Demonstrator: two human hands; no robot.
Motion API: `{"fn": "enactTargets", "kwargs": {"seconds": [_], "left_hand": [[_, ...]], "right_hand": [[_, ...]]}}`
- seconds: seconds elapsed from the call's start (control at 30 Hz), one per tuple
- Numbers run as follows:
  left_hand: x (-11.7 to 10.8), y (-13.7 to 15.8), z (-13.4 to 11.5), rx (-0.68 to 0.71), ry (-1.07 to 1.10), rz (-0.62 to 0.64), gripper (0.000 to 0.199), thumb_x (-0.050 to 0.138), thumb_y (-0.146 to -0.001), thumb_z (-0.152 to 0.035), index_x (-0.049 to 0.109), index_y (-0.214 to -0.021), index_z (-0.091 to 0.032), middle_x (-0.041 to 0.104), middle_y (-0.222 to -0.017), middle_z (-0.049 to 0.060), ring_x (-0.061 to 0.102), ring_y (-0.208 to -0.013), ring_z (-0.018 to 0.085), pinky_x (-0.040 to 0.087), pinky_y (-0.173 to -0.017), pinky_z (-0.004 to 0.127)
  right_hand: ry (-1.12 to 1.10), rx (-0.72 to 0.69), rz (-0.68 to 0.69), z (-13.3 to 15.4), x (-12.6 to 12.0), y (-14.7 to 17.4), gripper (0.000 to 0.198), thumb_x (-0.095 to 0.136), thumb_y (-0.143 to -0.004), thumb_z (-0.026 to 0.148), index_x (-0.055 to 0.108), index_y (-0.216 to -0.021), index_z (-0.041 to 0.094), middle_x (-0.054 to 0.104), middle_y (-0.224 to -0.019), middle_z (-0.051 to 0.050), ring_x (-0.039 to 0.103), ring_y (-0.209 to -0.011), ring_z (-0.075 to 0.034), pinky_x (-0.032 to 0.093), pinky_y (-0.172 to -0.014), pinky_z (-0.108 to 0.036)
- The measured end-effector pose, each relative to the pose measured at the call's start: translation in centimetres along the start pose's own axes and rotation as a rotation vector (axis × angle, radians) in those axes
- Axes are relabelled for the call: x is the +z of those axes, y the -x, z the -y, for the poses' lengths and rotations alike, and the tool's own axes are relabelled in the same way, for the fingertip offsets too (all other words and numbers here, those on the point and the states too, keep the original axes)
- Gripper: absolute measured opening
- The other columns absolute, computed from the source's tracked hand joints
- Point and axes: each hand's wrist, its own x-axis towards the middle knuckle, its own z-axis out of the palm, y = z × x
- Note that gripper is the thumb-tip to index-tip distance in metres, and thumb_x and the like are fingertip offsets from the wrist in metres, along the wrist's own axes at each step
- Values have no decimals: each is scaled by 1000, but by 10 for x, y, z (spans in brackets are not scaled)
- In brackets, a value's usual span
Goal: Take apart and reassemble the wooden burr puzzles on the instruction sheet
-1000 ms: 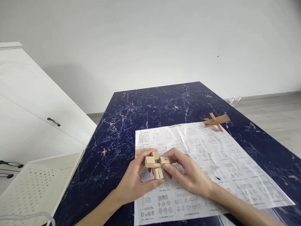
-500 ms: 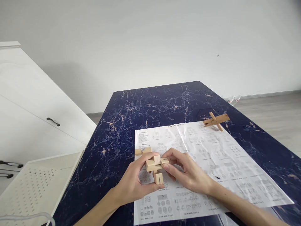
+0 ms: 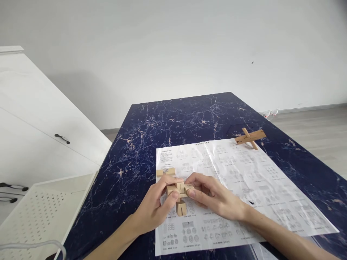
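Left thumb [image 3: 170, 203] has moved up; both curled hands [image 3: 152, 206] [image 3: 215, 196] grip joined wooden blocks [image 3: 180, 187].

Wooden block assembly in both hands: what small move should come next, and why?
Perhaps the left hand should shift its thumb onto the front block: that block sticks out with no fingers visibly on it, while the right hand grips the right block.

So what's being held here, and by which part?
The left hand holds the wooden block assembly by its left end, the right hand by its right end.
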Motion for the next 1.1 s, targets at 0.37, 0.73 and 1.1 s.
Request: {"fn": "enactTargets", "kwargs": {"seconds": [0.37, 0.73, 1.1], "left_hand": [[2, 4, 10, 85, -27, 13, 19, 46, -111, -36, 57, -121, -25, 49, -72, -6, 43, -60, 11, 38, -62, 25], [5, -11, -10, -318, 523, 104, 35, 46, -110, -51, 61, -114, -19, 64, -82, 1, 59, -70, 14, 50, -72, 31], [6, -9, -1, -362, 674, 79, 33, 53, -109, -49, 66, -115, -19, 64, -88, 2, 61, -75, 14, 50, -72, 29]], "right_hand": [[-293, 54, 133, 3, -1, -3, 36, 68, -101, 52, 59, -94, 19, 39, -66, 9, 28, -52, -7, 21, -48, -26], [-302, 123, 127, -1, -6, -6, 43, 57, -106, 56, 54, -85, 19, 52, -64, 6, 42, -45, -7, 33, -51, -27], [-258, 104, 128, 1, -4, -6, 45, 53, -108, 58, 53, -85, 19, 52, -62, 7, 42, -43, -6, 35, -50, -26]]}}
